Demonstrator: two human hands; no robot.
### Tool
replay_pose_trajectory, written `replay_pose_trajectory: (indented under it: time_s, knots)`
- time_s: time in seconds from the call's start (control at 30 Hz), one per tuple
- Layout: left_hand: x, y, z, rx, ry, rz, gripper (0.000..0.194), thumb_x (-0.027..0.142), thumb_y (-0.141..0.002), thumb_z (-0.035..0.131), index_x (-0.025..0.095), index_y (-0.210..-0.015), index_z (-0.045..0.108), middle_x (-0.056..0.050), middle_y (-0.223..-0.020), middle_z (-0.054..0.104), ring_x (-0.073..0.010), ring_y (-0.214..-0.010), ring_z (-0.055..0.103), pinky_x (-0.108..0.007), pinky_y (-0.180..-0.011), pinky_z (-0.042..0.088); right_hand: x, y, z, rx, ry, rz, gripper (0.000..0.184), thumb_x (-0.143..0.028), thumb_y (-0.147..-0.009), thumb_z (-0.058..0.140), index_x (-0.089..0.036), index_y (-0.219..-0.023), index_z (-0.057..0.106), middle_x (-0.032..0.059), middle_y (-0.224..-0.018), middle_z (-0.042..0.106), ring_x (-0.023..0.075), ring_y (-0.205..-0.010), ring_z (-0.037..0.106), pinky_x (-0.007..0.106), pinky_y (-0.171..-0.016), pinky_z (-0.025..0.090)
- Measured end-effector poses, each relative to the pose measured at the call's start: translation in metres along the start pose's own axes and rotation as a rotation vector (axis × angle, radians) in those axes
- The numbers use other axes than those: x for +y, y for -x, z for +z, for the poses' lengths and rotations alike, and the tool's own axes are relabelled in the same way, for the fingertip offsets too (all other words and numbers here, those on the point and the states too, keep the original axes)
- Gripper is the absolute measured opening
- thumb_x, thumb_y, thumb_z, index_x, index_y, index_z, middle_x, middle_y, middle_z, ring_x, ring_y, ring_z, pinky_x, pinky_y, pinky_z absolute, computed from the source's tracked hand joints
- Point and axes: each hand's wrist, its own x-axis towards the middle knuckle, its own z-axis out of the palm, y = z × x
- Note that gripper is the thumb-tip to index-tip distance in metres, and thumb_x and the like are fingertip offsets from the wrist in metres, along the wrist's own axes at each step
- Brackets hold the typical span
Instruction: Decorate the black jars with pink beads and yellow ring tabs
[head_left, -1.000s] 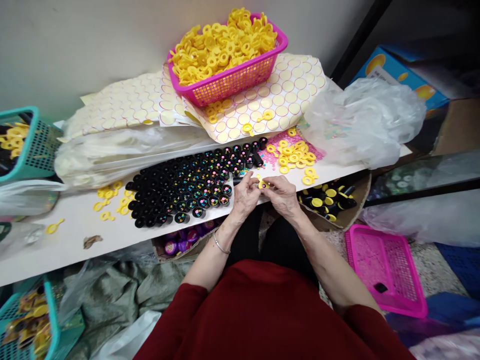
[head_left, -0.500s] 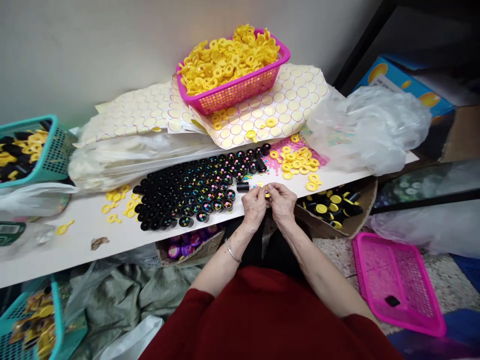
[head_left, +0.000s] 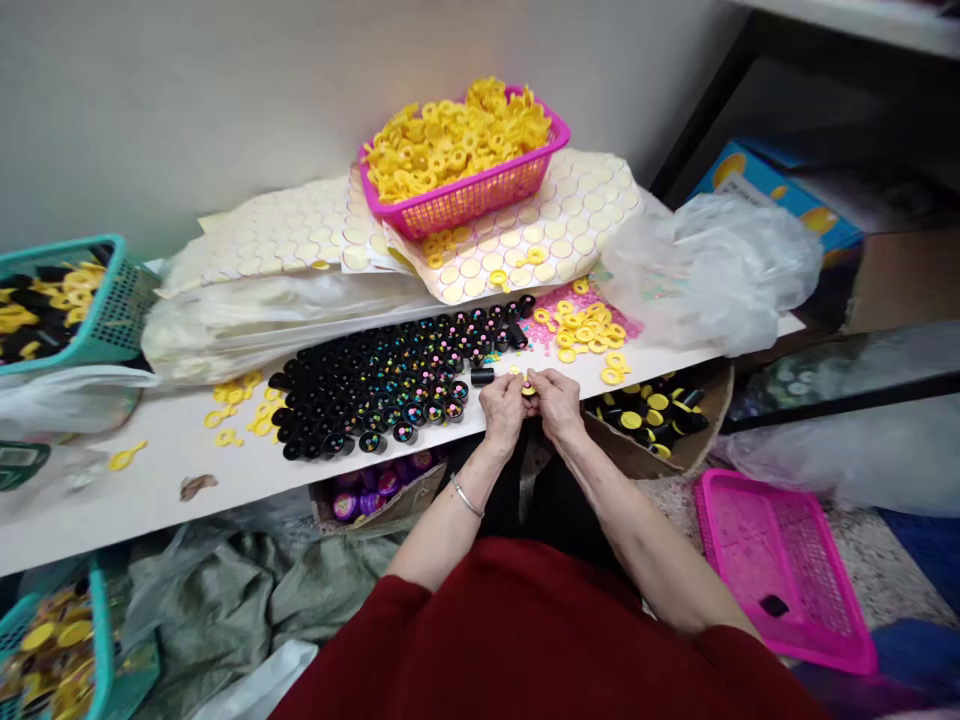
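**Two hands grip one small round yellow-and-black piece (head_left: 529, 390) over the table's near edge**

Nearest to us, on the left, a teal perforated plastic basket (head_left: 103, 640) holds yellow and dark pieces. On the near right we see a bright pink plastic basket (head_left: 757, 545) on the floor, with one small black item (head_left: 773, 605) inside.

Beyond these, the left hand (head_left: 502, 410), a silver-coloured bangle (head_left: 465, 495) on its wrist, and the right hand (head_left: 559, 402) meet. The fingertips of both pinch the small piece between them; fingers hide part of it, so we cannot tell its full form.

Just right of the hands, below the white tabletop (head_left: 161, 520), a brown cardboard box (head_left: 711, 425) holds black pieces with yellow round tops. On the tabletop, a black cylinder (head_left: 482, 376) lies on its side, just beside the left hand. Left of it we find a dense block of upright black cups (head_left: 375, 385), many with coloured beads inside.

Farther right, a loose pile of yellow plastic ring pieces (head_left: 600, 338) lies among small pink beads (head_left: 551, 300), beside a crumpled clear plastic bag (head_left: 720, 270).

Farthest, a pink perforated basket (head_left: 480, 195), heaped with yellow pieces, stands on pale sheets printed with circles (head_left: 577, 215).
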Motion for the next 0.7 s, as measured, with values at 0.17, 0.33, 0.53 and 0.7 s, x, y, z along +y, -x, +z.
replay_pose_trajectory:
  time_s: [0.17,0.33,0.53,0.7]
  knots:
    - [0.002,0.000,0.000,0.019,0.008,0.026,0.035,0.046,-0.078,0.057,0.015,-0.065,0.061,0.005,-0.042,0.048,-0.0083,-0.041,0.045,-0.020,-0.046,0.037,0.000,0.001,0.003,0.025,0.008,-0.022,0.036,-0.049,-0.059,0.072,-0.019,-0.057,0.051,-0.0100,-0.037,0.040,0.0068,-0.031,0.036,0.022,-0.030,0.035]
    - [-0.004,0.001,-0.001,0.043,-0.047,0.117,0.036,0.048,-0.079,0.056,0.016,-0.064,0.060,0.004,-0.047,0.050,-0.0089,-0.048,0.049,-0.020,-0.050,0.038,-0.001,0.004,0.002,0.009,0.024,-0.010,0.035,-0.048,-0.061,0.070,-0.019,-0.058,0.051,-0.0105,-0.039,0.039,0.0069,-0.032,0.037,0.022,-0.031,0.037]
    - [-0.009,-0.003,0.002,0.082,-0.108,0.168,0.031,0.043,-0.079,0.059,0.018,-0.061,0.056,0.003,-0.052,0.053,-0.0094,-0.054,0.051,-0.020,-0.052,0.038,0.007,-0.003,-0.002,0.074,0.035,-0.038,0.032,-0.043,-0.063,0.068,-0.020,-0.059,0.047,-0.0109,-0.041,0.039,0.0056,-0.033,0.034,0.020,-0.029,0.034]
    - [-0.004,-0.003,0.000,0.060,-0.065,0.149,0.038,0.045,-0.078,0.059,0.018,-0.054,0.049,0.004,-0.045,0.048,-0.0080,-0.049,0.048,-0.019,-0.048,0.036,0.008,-0.002,-0.001,0.064,0.023,-0.046,0.033,-0.043,-0.063,0.070,-0.020,-0.059,0.045,-0.0109,-0.039,0.040,0.0059,-0.032,0.035,0.020,-0.030,0.034]
